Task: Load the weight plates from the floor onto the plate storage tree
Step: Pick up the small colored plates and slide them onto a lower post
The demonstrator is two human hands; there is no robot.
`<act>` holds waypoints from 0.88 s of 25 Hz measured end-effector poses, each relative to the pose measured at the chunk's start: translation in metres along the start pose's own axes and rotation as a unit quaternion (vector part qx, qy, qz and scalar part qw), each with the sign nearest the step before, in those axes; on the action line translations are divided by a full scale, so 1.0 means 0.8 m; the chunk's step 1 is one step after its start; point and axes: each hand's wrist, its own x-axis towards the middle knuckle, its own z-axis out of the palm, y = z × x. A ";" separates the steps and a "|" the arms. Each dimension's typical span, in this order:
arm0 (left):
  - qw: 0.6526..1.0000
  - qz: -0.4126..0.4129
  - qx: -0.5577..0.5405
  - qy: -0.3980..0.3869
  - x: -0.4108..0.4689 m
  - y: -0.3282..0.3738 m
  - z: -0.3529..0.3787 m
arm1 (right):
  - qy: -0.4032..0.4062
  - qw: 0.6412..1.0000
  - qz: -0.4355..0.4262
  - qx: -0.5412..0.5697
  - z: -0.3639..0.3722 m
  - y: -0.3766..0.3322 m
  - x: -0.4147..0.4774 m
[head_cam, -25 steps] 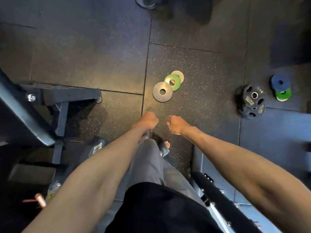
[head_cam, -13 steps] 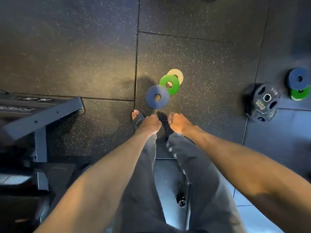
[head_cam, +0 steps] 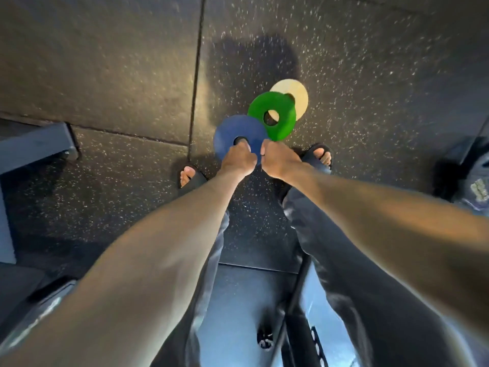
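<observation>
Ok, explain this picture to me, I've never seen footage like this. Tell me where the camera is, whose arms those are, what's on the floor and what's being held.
There is no machine here. A person wears a wide-angle camera on the head, so you look down along their own two bare arms to the gym floor. Three small weight plates lie there in a row: a blue plate nearest, then a green plate, which rests partly on a cream plate. The left hand has fingers curled at the blue plate's centre hole. The right hand is at that plate's rim, but whether its grip has closed cannot be told.
</observation>
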 end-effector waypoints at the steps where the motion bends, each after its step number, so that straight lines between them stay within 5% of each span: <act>1: 1.000 -0.015 -0.016 -0.003 0.018 0.001 0.016 | 0.000 1.000 0.021 0.015 0.008 0.011 0.025; 7: 0.991 -0.076 -0.104 0.047 0.109 -0.020 0.090 | 0.018 0.964 0.165 0.209 0.072 0.060 0.151; 12: 0.994 -0.021 0.050 0.090 0.135 -0.031 0.104 | 0.065 0.903 0.200 0.374 0.106 0.069 0.202; 18: 0.983 0.054 0.174 0.035 0.111 -0.047 0.108 | 0.069 0.910 0.202 0.356 0.108 0.061 0.191; 22: 0.974 0.060 0.205 0.079 0.095 -0.049 0.079 | 0.083 0.932 0.170 0.308 0.087 0.036 0.149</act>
